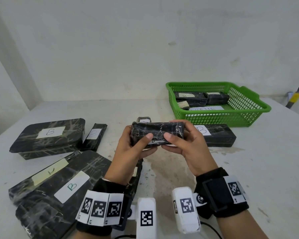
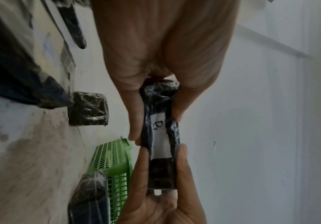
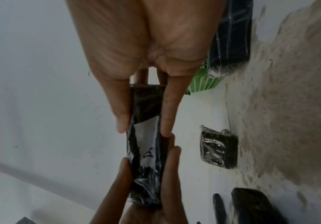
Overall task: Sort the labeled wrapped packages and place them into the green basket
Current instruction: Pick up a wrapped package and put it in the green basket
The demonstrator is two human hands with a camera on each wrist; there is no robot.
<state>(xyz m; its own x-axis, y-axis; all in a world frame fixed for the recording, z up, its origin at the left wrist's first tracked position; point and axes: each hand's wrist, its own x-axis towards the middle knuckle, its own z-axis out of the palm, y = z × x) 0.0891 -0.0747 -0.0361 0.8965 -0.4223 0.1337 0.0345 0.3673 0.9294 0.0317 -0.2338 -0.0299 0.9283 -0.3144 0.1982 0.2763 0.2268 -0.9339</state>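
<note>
Above table (image 1: pixel 162 169), mid-air: B-labelled package (image 1: pixel 156 131) spans between both hands. Left hand (image 1: pixel 131 149) pinches left end, right hand (image 1: pixel 188 145) right end; thumbs on near face, fingers curled behind.

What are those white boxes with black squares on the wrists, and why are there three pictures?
They are small cameras strapped to a person's wrists. One picture comes from a camera on the head, the others look along each hand. The left hand and right hand together hold a black wrapped package above the table; its label reads B. More black packages lie on the table, some marked B. A green basket already holds a few.
</note>
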